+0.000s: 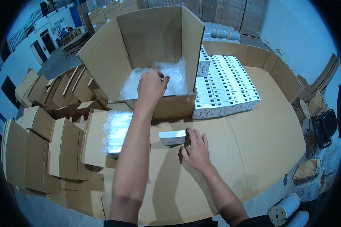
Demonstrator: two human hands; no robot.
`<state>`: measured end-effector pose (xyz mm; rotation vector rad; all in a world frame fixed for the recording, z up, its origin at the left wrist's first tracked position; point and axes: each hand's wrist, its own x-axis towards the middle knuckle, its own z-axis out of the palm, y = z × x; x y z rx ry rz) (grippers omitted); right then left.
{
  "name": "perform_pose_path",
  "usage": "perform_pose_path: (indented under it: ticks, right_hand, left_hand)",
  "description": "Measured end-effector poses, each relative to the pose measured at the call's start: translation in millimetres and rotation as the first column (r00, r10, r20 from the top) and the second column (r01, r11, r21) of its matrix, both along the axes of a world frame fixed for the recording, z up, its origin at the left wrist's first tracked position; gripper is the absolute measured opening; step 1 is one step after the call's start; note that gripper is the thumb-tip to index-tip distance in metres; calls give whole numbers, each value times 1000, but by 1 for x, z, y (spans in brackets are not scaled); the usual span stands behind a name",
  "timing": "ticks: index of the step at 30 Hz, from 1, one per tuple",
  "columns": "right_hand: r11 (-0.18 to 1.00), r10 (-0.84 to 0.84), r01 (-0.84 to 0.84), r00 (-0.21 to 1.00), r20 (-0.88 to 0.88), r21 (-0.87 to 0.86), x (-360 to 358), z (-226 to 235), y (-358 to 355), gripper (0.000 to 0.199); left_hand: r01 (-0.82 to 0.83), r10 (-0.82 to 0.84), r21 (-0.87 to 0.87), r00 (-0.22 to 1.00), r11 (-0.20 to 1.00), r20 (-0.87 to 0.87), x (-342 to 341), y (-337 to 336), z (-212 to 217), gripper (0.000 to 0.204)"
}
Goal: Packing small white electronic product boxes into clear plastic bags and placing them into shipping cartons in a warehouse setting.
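Observation:
My left hand (152, 86) reaches over the front edge of an open brown carton (149, 39). Its fingers are curled together above crumpled clear plastic bags (136, 81); whatever they pinch is hidden. A small white box (172, 137) lies on the cardboard-covered table (231, 151) in front of the carton. Right at that box's right end is my right hand (197, 151), fingers spread and thumb apart, not wrapped round it. Left of my left forearm, a bubble-wrapped bundle (117, 132) rests on cardboard.
Rows of small white boxes (227, 83) stand stacked right of the carton. A cardboard wall (267, 60) rims the table's far side. Folded cartons (64, 147) crowd the left. Cable reels (286, 208) and a black chair (326, 126) stand on the floor at right.

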<state>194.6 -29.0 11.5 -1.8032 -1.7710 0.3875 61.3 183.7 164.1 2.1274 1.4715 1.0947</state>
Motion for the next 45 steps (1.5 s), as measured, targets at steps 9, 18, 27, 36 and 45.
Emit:
perform_pose_path:
  ticks: [9,18,27,36,45]
  right_hand:
    - [1000,23,-23,1000,-9,-5,-1,-6,1,75]
    - [999,-1,0,1000,22,42,4,-9,-4,72]
    - [1000,-2,2,1000,22,-5,5,-5,-4,70]
    - [980,-31,152,761,-648,130,20,-24,-13,33]
    - [991,67,-136,391,-918,15,1,7,-53,28]
  left_hand:
    - [-14,-72,-156,842,988,-535,5,84,-71,49]
    - [154,-113,-219,975,963,189,-8,72,-20,20]
    - [288,-194,-23,699,957,688,-32,-28,20,37]
    - [543,-225,-187,603,819,766,-47,-209,-79,55]
    - [696,-115,-398,565,598,817,-65,-238,-161,51]
